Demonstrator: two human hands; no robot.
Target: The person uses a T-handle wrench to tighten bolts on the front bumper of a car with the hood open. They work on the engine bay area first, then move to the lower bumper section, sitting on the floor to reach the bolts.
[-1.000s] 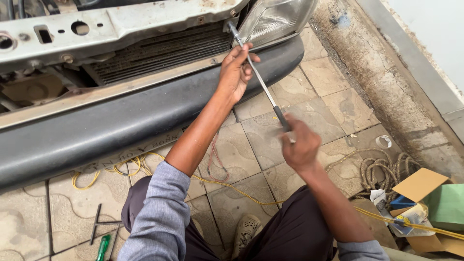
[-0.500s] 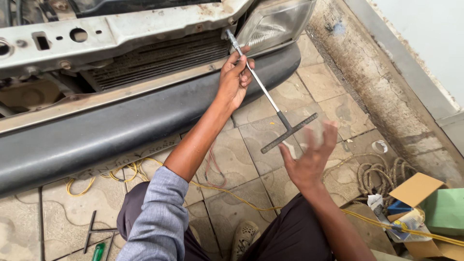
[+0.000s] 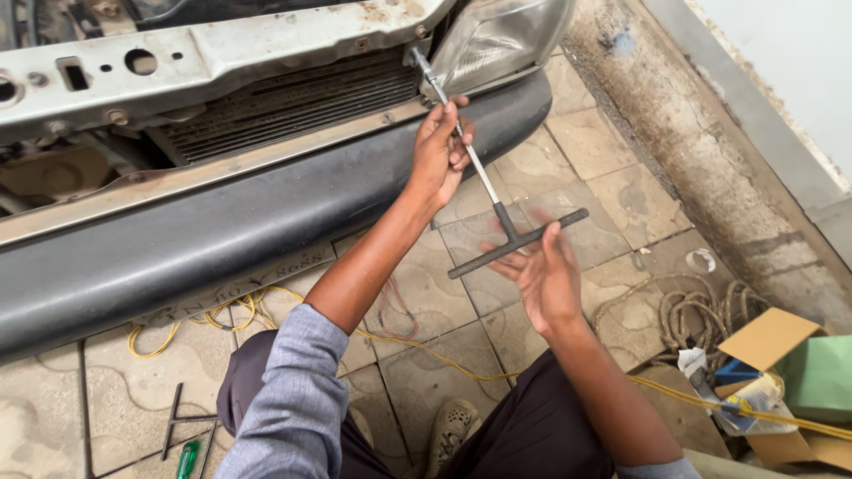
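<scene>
Head view: T-handle socket wrench [image 3: 497,217] runs slanted from the fastener beside the headlight [image 3: 501,35] down to its crossbar over the paving. My left hand [image 3: 439,155] closes loosely around the shaft, steadying it near the socket end. My right hand [image 3: 541,275] lies flat, fingers spread, just touching the crossbar, gripping nothing. I judge the step as spinning the fastener; the next flick calls for axial alignment. Below the headlight sits the dark bumper [image 3: 222,239].
</scene>
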